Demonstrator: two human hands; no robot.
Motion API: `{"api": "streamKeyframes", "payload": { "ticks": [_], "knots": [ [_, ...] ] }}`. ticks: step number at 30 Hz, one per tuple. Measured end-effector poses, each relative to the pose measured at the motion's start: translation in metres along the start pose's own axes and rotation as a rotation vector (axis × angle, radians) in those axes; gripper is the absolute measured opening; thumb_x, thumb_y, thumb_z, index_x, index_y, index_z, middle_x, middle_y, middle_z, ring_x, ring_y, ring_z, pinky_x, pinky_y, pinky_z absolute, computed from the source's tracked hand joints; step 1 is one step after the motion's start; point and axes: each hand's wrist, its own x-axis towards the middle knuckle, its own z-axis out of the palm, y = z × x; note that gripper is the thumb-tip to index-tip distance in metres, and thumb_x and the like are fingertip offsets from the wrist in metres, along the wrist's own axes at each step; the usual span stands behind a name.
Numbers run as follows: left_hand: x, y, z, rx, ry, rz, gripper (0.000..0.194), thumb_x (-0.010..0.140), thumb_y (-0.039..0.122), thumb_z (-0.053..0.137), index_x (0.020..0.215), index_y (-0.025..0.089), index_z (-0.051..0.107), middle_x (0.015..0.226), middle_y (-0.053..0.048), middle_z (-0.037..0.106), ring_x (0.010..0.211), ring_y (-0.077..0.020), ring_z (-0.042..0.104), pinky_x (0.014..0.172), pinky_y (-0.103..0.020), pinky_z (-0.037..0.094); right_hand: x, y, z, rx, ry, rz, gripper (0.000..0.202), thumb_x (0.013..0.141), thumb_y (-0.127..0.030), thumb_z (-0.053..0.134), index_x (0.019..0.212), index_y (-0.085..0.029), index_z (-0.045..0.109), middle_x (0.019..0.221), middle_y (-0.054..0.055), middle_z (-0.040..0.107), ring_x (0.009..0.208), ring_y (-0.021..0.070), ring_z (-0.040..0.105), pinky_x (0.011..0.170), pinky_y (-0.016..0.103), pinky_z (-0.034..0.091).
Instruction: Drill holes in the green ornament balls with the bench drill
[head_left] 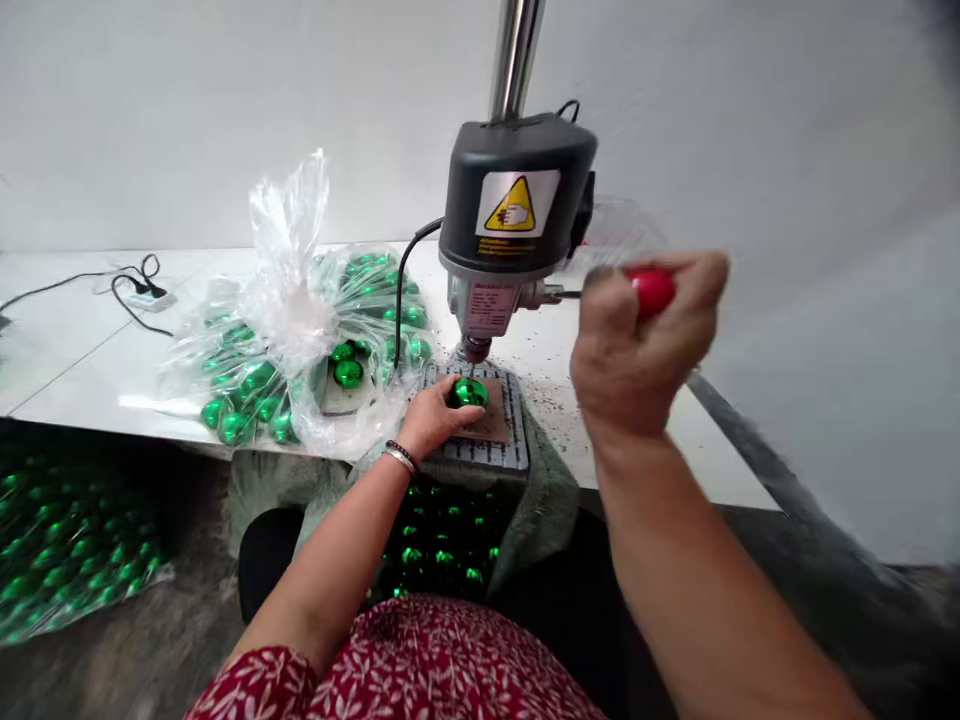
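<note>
A drill press with a dark grey housing (521, 195) stands on the white table, its chuck (476, 347) pointing down. Right below the chuck, a shiny green ball (470, 393) rests on a brown board (491, 425) over the ribbed metal base (516, 440). My left hand (436, 415) grips this ball from the left, thumb at its front side and fingers behind. My right hand (645, 340) is raised to the right of the machine, its fingers wrapped round the red knob (652, 292) of the feed lever. Whether the drill tip touches the ball is too small to tell.
Clear plastic bags (289, 310) of green balls lie left of the press. Several balls sit in a bag (67, 540) at the lower left, others below the base. A black cable runs to a power strip (150, 299). Dark shavings dot the table (551, 365).
</note>
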Motion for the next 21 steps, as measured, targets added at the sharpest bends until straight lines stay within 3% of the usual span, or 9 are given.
{"api": "streamKeyframes", "payload": {
  "ticks": [5, 9, 12, 14, 18, 21],
  "knots": [
    [-0.026, 0.004, -0.017, -0.089, 0.000, 0.078, 0.048, 0.072, 0.029, 0.073, 0.118, 0.017, 0.066, 0.097, -0.002, 0.071, 0.089, -0.0184, 0.062, 0.083, -0.029, 0.048, 0.041, -0.005, 0.008, -0.098, -0.157, 0.208, 0.015, 0.086, -0.021, 0.057, 0.084, -0.014, 0.044, 0.074, -0.007, 0.040, 0.070, 0.0022, 0.037, 0.082, 0.024, 0.043],
    [-0.066, 0.001, -0.048, -0.082, -0.171, 0.087, 0.061, 0.069, 0.033, 0.077, 0.127, 0.019, 0.064, 0.107, -0.004, 0.072, 0.093, -0.0197, 0.063, 0.087, -0.032, 0.050, 0.040, -0.008, 0.008, -0.063, -0.117, 0.210, 0.015, 0.086, -0.021, 0.056, 0.082, -0.016, 0.042, 0.073, -0.007, 0.041, 0.069, 0.0025, 0.037, 0.080, 0.026, 0.042],
    [-0.088, -0.003, -0.076, -0.047, -0.264, 0.037, 0.069, 0.069, 0.038, 0.078, 0.134, 0.019, 0.061, 0.103, -0.005, 0.072, 0.078, -0.0165, 0.061, 0.076, -0.030, 0.051, 0.036, -0.010, 0.008, -0.039, -0.086, 0.208, 0.014, 0.084, -0.019, 0.056, 0.081, -0.016, 0.043, 0.072, -0.007, 0.042, 0.068, 0.0022, 0.038, 0.075, 0.025, 0.039],
    [-0.090, -0.008, -0.092, -0.030, -0.151, -0.015, 0.062, 0.076, 0.042, 0.072, 0.133, 0.018, 0.062, 0.106, -0.007, 0.073, 0.073, -0.0150, 0.060, 0.072, -0.030, 0.052, 0.036, -0.011, 0.008, -0.036, -0.081, 0.227, 0.013, 0.083, -0.017, 0.056, 0.081, -0.016, 0.043, 0.072, -0.007, 0.042, 0.067, 0.0020, 0.038, 0.074, 0.025, 0.038],
    [-0.057, -0.026, -0.114, 0.222, 0.306, -0.152, 0.041, 0.090, 0.028, 0.051, 0.124, 0.013, 0.067, 0.115, -0.012, 0.072, 0.094, -0.0221, 0.067, 0.091, -0.035, 0.052, 0.038, -0.015, 0.008, -0.031, -0.055, 0.264, 0.014, 0.081, -0.017, 0.058, 0.079, -0.017, 0.044, 0.071, -0.008, 0.043, 0.066, 0.0019, 0.038, 0.072, 0.024, 0.036],
    [-0.021, -0.045, -0.122, 0.510, 0.405, -0.258, 0.051, 0.086, 0.021, 0.053, 0.135, 0.011, 0.060, 0.134, -0.019, 0.063, 0.120, -0.0297, 0.061, 0.104, -0.037, 0.045, 0.038, -0.016, 0.009, -0.024, -0.045, 0.274, 0.016, 0.080, -0.017, 0.060, 0.079, -0.018, 0.043, 0.071, -0.009, 0.044, 0.066, 0.0015, 0.039, 0.072, 0.023, 0.036]
  ]
}}
